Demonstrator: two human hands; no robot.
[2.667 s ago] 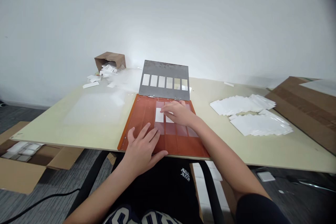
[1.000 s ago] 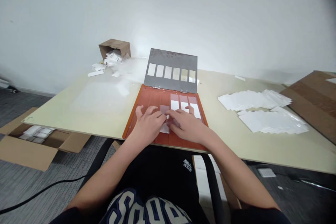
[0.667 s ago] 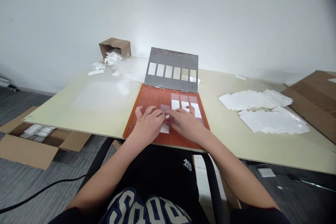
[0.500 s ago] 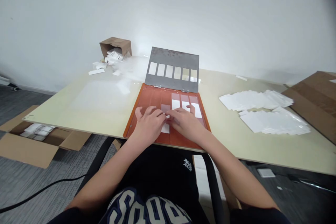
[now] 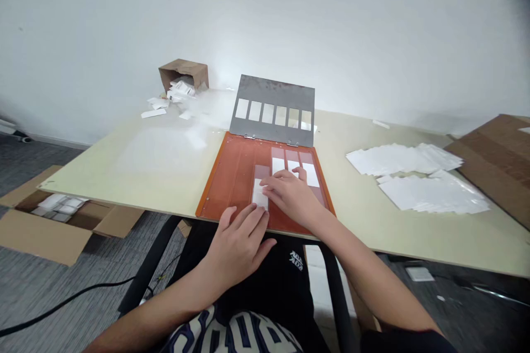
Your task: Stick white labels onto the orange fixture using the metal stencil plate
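Note:
An orange slotted board point(image 5: 232, 182) lies on the table in front of me, with a grey metal lid point(image 5: 274, 90) with several windows hinged up behind it. My right hand point(image 5: 292, 196) lies flat on the board, fingertips on a white card point(image 5: 259, 194) in a slot. Three more white cards point(image 5: 295, 170) sit in the slots just beyond. My left hand point(image 5: 240, 241) hovers at the board's near edge, fingers spread, holding nothing.
Piles of white sheets point(image 5: 414, 174) lie at the right on the pale table point(image 5: 149, 165). A tipped cardboard box point(image 5: 184, 73) spills white cards at the back left. Flat brown cardboard point(image 5: 492, 165) is at the far right. An open carton point(image 5: 58, 220) sits on the floor, left.
My left hand has pulled back from the white card to the board's near edge. My right hand stays on the card, which now lies in its slot.

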